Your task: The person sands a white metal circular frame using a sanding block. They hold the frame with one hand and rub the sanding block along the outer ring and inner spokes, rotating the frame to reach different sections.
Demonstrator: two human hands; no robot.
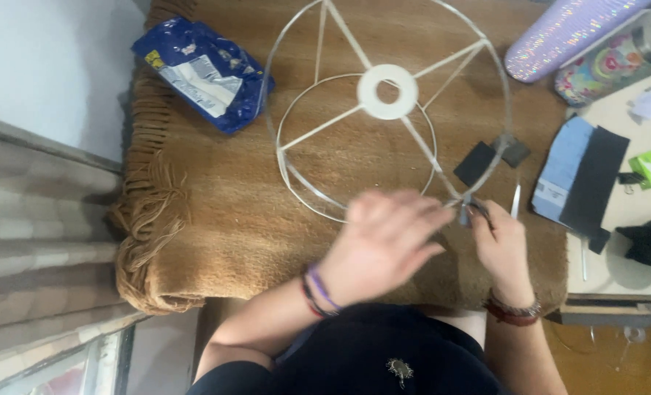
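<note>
Soft, even indoor light, fairly bright.
Smeared by motion blur at the left hand [384, 238]; sharper on the wire frame [387, 110]; faint shadows on the brown blanket [216, 212]; glints off the blue foil bag [201, 73].

Blue snack bag [202, 73], glittery purple roll [565, 33], black and blue sheets [580, 179], green clip [648, 170] on fringed brown cloth [216, 219].

place: a home craft corner
surface: brown fringed blanket [216, 219] spread as a work cover
craft goods: glitter fabric rolls [566, 33] at its far right corner, felt sheets [581, 179] and binder clips [632, 178] off its right edge
beside: checked upholstery [40, 219] left
</note>
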